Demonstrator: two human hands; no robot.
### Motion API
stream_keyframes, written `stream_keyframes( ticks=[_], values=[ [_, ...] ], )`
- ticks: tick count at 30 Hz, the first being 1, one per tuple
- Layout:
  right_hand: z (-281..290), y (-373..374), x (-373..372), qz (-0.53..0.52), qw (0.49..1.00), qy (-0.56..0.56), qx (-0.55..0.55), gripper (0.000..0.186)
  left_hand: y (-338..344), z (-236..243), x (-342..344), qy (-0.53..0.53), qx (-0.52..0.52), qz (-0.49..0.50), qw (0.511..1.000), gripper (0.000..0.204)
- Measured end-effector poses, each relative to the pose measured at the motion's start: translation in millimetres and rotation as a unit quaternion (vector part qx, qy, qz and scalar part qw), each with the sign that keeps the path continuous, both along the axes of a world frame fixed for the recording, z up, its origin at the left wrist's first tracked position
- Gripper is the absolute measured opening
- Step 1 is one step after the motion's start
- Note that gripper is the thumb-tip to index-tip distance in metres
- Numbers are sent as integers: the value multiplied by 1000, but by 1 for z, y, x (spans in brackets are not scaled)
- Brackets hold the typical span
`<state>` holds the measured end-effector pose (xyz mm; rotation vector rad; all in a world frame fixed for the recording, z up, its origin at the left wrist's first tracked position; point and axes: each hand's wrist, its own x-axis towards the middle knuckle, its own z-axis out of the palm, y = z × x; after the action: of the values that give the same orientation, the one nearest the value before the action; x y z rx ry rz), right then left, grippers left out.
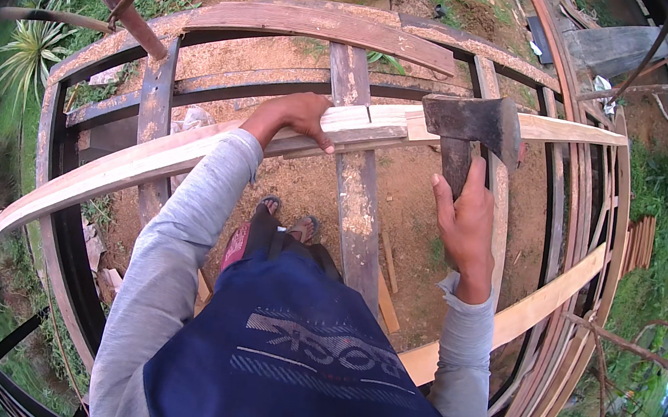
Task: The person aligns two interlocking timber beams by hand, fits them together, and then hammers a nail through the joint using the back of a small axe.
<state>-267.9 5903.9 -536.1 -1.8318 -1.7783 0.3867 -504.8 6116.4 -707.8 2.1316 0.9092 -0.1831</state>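
My left hand grips a long pale timber that lies across the dark frame members from lower left to upper right. Just right of that hand a thin dark mark, possibly a nail or a cut, shows on the timber. My right hand holds a small axe by its dark handle, with the head over the timber to the right of the mark.
A frame of beams dusted with shavings surrounds me above a dirt floor. A loose board lies along the far edge. Long planks run along the right, rusty poles stand at upper left, and plants flank both sides.
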Motion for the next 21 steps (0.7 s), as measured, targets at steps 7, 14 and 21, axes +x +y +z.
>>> stream_keyframes(
  ticks=[7, 14, 21],
  values=[
    [1, -14, -4, -59, 998, 18, -14, 41, 6, -5, 1, -43, -24, 14, 999, 78],
    [12, 19, -67, -34, 999, -34, -4, 48, 17, -16, -18, -83, -7, -9, 997, 76],
    [-15, 63, -120, 99, 976, -192, 32, 49, 22, -27, -43, -67, 24, -14, 997, 66]
  ],
)
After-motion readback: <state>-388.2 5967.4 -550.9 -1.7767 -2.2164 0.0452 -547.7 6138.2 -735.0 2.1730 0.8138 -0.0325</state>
